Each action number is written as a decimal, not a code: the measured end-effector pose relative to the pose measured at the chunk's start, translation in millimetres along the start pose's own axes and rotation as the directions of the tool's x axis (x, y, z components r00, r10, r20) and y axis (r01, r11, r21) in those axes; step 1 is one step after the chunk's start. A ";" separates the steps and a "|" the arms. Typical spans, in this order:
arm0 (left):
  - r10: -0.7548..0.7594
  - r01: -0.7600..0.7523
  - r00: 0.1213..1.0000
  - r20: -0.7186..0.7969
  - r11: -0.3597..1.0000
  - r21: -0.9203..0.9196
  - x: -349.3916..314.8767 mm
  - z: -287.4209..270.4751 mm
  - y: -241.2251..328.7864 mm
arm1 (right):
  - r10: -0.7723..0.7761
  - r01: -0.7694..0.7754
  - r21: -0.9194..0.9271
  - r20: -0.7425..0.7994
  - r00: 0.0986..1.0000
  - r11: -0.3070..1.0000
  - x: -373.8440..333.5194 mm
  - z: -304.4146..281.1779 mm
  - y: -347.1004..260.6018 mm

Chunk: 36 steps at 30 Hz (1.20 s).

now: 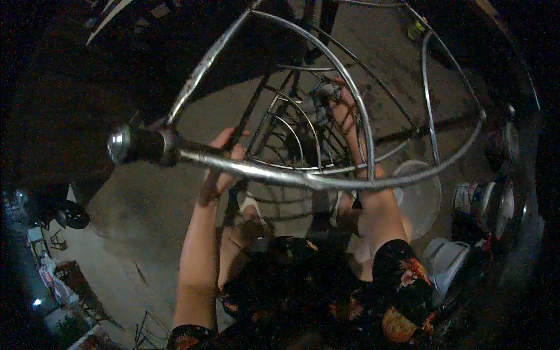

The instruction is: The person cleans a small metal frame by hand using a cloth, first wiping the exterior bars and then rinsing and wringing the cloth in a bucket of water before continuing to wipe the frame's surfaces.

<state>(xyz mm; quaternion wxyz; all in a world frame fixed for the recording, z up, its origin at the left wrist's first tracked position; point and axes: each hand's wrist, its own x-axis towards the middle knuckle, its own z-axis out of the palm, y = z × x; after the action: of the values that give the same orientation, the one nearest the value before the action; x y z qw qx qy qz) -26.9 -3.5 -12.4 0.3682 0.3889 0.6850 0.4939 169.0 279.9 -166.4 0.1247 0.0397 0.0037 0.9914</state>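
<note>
Our left hand [224, 157] is wrapped around a thin bar of the wire frame [326, 175] | our right hand [344, 108] reaches deep inside, fingers on a grey part [321, 96], grip unclear | frame stands over our knees | cans [484, 201] right

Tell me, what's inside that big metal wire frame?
Inside the wire frame the right hand reaches a greyish part at the middle. The left hand grips a dark bar. Curved wires cross in front, so what that part is stays unclear.
</note>
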 end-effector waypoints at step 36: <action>0.200 -0.236 0.951 -0.235 0.962 -0.134 19.5 -9.7 -69.3 | -0.623 -0.402 -0.563 0.275 0.733 -0.722 -80.0 -63.7 136.8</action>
<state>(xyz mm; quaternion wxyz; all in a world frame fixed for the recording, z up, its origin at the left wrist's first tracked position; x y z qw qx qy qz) -55.6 -4.4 -79.1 0.2636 0.3748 0.6320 0.6250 207.4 127.8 -233.8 0.2917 -0.3859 -0.8460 0.2243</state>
